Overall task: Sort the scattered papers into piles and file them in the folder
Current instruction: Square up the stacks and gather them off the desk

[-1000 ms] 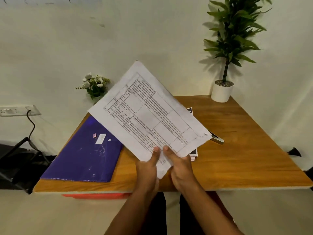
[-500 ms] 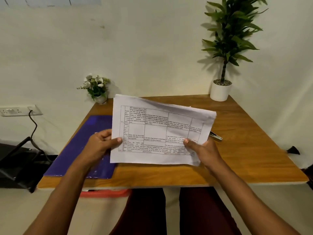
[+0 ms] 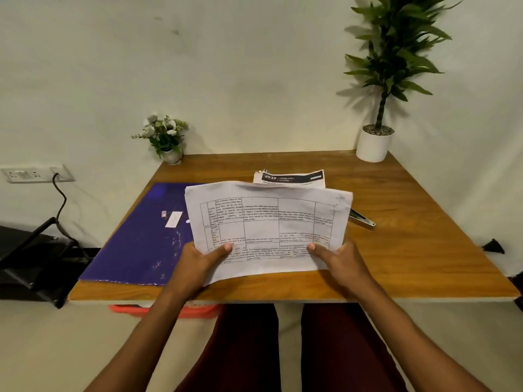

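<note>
I hold a stack of white papers (image 3: 266,227) printed with a table, low over the wooden table (image 3: 410,244). My left hand (image 3: 198,264) grips the stack's near left corner, thumb on top. My right hand (image 3: 343,261) grips the near right corner the same way. A closed purple folder (image 3: 141,239) lies flat on the table's left side, partly under the stack's left edge. Behind the stack lies another paper (image 3: 291,178) with a black header band, mostly hidden.
A metal clip-like object (image 3: 363,219) pokes out from under the stack on the right. A small flower pot (image 3: 167,140) and a tall potted plant (image 3: 373,142) stand at the table's back corners. Wall socket with cable (image 3: 36,174) at left.
The stack turned from a diagonal tilt to level and came down toward the table. My hands moved apart from the stack's near middle to its two near corners.
</note>
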{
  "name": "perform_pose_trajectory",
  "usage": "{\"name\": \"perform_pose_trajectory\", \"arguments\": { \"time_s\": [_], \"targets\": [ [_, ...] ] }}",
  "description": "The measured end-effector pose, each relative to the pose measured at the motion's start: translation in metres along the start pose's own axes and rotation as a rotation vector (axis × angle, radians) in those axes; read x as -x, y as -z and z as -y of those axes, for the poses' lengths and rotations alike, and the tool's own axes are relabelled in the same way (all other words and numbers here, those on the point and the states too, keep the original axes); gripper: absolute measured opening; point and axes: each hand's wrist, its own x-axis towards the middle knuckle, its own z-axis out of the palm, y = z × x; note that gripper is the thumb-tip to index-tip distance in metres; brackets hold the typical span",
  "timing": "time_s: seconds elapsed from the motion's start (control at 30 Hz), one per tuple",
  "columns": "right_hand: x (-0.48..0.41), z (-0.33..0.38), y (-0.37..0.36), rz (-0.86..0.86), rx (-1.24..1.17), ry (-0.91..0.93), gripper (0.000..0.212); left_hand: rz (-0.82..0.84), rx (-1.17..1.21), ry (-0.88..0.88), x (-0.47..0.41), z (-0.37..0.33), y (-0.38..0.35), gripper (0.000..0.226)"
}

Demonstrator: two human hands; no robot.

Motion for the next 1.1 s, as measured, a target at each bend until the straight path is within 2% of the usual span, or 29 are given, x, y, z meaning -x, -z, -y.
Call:
{"name": "perform_pose_trajectory", "arguments": {
  "time_s": [0.17, 0.27, 0.33, 0.4, 0.47, 0.53, 0.6, 0.67, 0.77, 0.9, 1.03, 1.1],
  "targets": [
    [-0.001, -0.002, 0.002, -0.012, -0.007, 0.012, 0.029, -0.079, -0.007, -0.071, 0.001, 0.001, 0.001, 0.030],
    [-0.003, -0.011, 0.002, -0.017, 0.054, -0.026, 0.022, -0.057, -0.053, 0.012, 0.003, 0.011, -0.003, 0.025],
    [-0.003, -0.018, 0.000, -0.022, 0.069, -0.064, 0.027, -0.077, -0.079, 0.069, 0.004, 0.017, -0.007, 0.022],
    [-0.006, -0.015, -0.002, -0.075, 0.045, -0.093, 0.030, -0.126, -0.049, 0.052, 0.002, 0.016, -0.011, 0.028],
    [-0.008, -0.007, -0.009, -0.169, -0.089, -0.107, 0.027, -0.215, 0.016, 0.042, 0.000, 0.011, -0.016, 0.036],
    [-0.009, -0.002, -0.021, -0.242, -0.435, -0.124, 0.035, -0.264, 0.118, 0.047, 0.002, 0.011, -0.026, 0.037],
    [-0.010, 0.002, -0.039, -0.198, -0.709, -0.138, 0.042, -0.284, 0.275, 0.106, 0.006, 0.008, -0.043, 0.034],
    [-0.009, 0.007, -0.060, -0.125, -0.784, -0.134, 0.041, -0.288, 0.448, 0.134, 0.010, 0.005, -0.065, 0.036],
    [-0.014, 0.018, -0.079, -0.138, -0.799, -0.103, 0.047, -0.232, 0.539, 0.163, 0.018, 0.001, -0.096, 0.031],
    [-0.022, 0.019, -0.076, -0.164, -0.693, -0.096, 0.051, -0.216, 0.525, 0.218, 0.017, 0.001, -0.090, 0.033],
    [-0.022, 0.025, -0.051, -0.102, -0.551, 0.010, 0.046, -0.281, 0.350, 0.154, -0.006, -0.012, -0.043, 0.033],
    [-0.022, 0.033, -0.037, -0.072, -0.472, 0.059, 0.042, -0.231, 0.171, 0.072, -0.014, -0.025, -0.026, 0.027]
  ]
}}
